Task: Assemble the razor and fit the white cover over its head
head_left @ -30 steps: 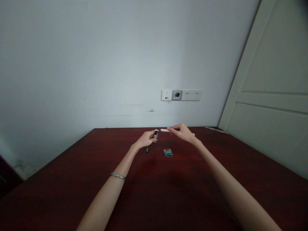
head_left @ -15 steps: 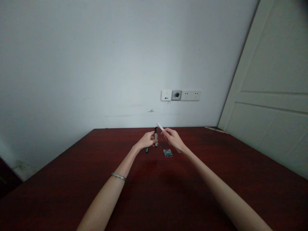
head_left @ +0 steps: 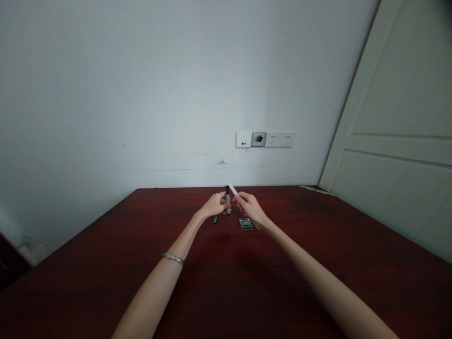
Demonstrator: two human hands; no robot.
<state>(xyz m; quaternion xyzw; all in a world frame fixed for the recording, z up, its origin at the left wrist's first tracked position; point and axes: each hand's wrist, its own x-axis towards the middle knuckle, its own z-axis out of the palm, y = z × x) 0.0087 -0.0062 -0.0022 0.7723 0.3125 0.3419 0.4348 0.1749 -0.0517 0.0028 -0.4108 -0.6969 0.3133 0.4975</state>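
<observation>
While both hands meet just above the middle of the frame, I see the left hand [head_left: 213,206] closed around a slim dark stick [head_left: 228,203], held nearly upright. The right hand [head_left: 250,207] pinches a short white piece [head_left: 233,189], whose free end tilts up and left to sit just beside the stick's top. I cannot tell whether the two touch.

Both pieces look light, stiff and smooth, so I judge them easy to lift but apt to slip or roll. A fingertip pinch near the middle of each seems the right hold.

On the dark red table [head_left: 226,292], a small green bit [head_left: 215,219] lies just below the left hand. A small clear packet [head_left: 246,224] with green inside lies just below the right. The table's far edge meets the wall [head_left: 141,94] close behind the hands, so I have little room that way. Most room for moving lies toward me, in the lower half of the frame, and out to either side.

A bracelet [head_left: 173,258] sits on the left wrist, and sockets [head_left: 264,140] are mounted above.
</observation>
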